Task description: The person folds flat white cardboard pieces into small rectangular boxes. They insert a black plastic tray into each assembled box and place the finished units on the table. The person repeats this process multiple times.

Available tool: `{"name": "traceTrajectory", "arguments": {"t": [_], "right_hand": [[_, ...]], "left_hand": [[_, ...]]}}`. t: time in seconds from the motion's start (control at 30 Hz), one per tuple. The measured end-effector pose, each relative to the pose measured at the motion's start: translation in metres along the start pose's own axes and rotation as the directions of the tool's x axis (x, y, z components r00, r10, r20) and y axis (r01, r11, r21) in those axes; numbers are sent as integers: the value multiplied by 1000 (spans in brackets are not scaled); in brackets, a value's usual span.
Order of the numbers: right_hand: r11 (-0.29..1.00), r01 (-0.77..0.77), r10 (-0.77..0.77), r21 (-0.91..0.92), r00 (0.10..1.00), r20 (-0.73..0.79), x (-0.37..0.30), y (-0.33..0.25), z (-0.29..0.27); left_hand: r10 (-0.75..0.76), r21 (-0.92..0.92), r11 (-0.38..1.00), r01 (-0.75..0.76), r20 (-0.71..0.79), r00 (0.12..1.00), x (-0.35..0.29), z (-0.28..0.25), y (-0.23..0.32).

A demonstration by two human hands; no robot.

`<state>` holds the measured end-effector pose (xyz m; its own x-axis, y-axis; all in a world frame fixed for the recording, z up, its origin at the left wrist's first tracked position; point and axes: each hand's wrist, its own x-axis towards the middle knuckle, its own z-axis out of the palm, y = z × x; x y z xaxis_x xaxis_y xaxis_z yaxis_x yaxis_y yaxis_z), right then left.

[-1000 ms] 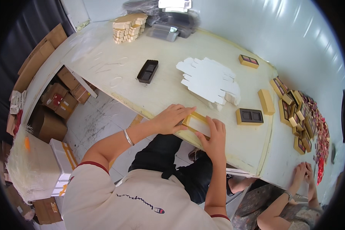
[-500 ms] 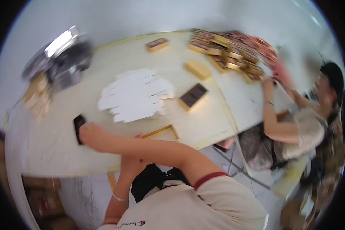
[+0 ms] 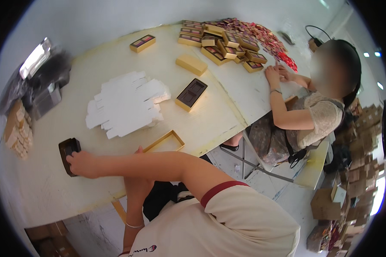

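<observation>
My right arm reaches across my body to the left side of the table. There my right hand (image 3: 83, 164) pinches the near edge of a black plastic insert tray (image 3: 68, 150) with moulded hollows. My left hand (image 3: 137, 182) is under my right forearm, mostly hidden, with just the thumb tip showing above it. That thumb is beside the left end of an open gold box (image 3: 176, 134) with a pale inside; whether the hand grips it is hidden. Farther off stands a gold box with a dark insert (image 3: 191, 94), and beyond it a plain gold box (image 3: 191, 64).
Flat white carton blanks (image 3: 124, 105) are stacked mid-table. Bagged dark trays (image 3: 47, 100) and pale gold pieces (image 3: 19, 132) lie far left. Filled gold boxes (image 3: 223, 45) and a heap of red packets (image 3: 261, 34) are at back right, near a seated co-worker (image 3: 296, 111).
My view has swung to the right, so the table things appear shifted left. My right hand stays at the black insert tray, and my left hand stays by the open gold box.
</observation>
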<state>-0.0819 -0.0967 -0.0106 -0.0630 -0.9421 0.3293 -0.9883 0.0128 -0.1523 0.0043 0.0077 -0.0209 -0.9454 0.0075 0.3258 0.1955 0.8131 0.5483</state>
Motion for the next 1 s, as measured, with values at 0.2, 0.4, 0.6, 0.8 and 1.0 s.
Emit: {"name": "traceTrajectory", "arguments": {"t": [0.2, 0.4, 0.6, 0.8, 1.0], "right_hand": [[984, 100, -50, 146, 949, -312, -22, -1, -71], [187, 76, 642, 979, 745, -180, -202, 7, -199], [-339, -51, 753, 939, 583, 304, -332, 11, -166], [-462, -119, 659, 879, 617, 431, -324, 25, -148], [-476, -205, 658, 855, 562, 501, -331, 30, -155]], "left_hand": [[-40, -41, 998, 41, 10, 999, -1, -8, -4], [-70, -67, 996, 67, -48, 996, -6, -21, 0], [-71, -172, 982, 78, 51, 996, 11, -25, 12], [-126, -237, 960, 147, 103, 987, 14, -22, 19], [-7, -268, 962, 47, 150, 989, 18, -24, 8]]}}
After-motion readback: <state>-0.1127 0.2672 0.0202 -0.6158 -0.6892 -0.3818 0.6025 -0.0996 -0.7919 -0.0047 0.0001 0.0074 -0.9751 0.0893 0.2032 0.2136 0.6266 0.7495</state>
